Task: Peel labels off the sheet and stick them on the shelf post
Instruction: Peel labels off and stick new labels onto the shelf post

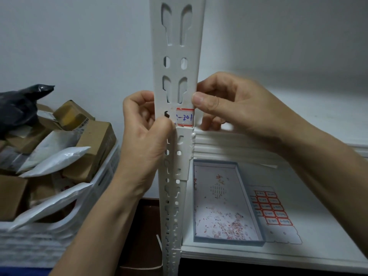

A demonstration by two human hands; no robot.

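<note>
Head view: we see our left thumb [166, 124] pressed on the left edge of the label [185, 117], covering its first characters, while the other left fingers curl round behind the shelf post [177, 46], so the left hand [143, 136] pinches the post with the label under the thumb. Our right thumb [201, 100] lies on the post's right edge, touching the label's upper right corner, and the right hand [241, 108] curls its fingers behind the post, gripping it too. The label sits flat on the post's front between the two thumbs, red-bordered, with blue handwriting that reads "-201", just above a joint in the post. Lower right, on the white shelf board [310, 246], a label sheet [273, 211] lies beside a shallow box [251, 204] littered with red scraps. To the left stands a white crate [39, 242] heaped with parcels.
</note>
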